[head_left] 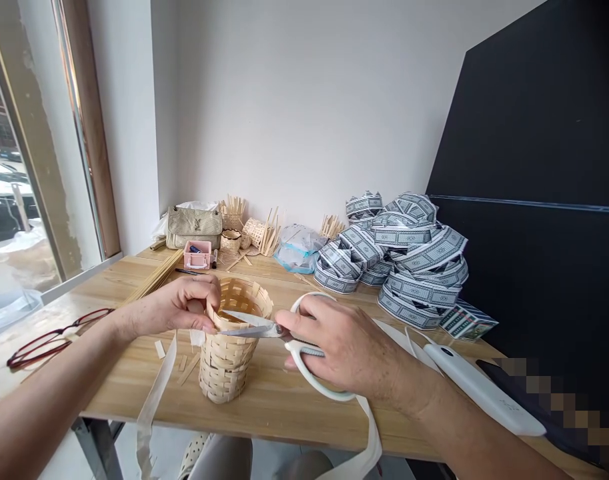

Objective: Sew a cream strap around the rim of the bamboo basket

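A woven basket (225,367) of pale flat strips stands on the wooden table, its open top facing up and toward the far side. My left hand (191,303) pinches the basket's rim at its left side. In my right hand (334,337) are white-handled scissors (254,330), their blades parted and pointing left across the near rim, with the tips close to my left fingertips. A white ribbon (157,400) hangs over the table's front edge left of the basket; another white ribbon (369,433) hangs below my right hand.
Red-framed glasses (59,340) lie at left. Farther back are a beige bag (194,228), a pink box (197,255), small baskets and a plastic bag (299,247). Patterned rolled bands (419,260) are piled at right, near a white device (484,390). Strip scraps lie beside the basket.
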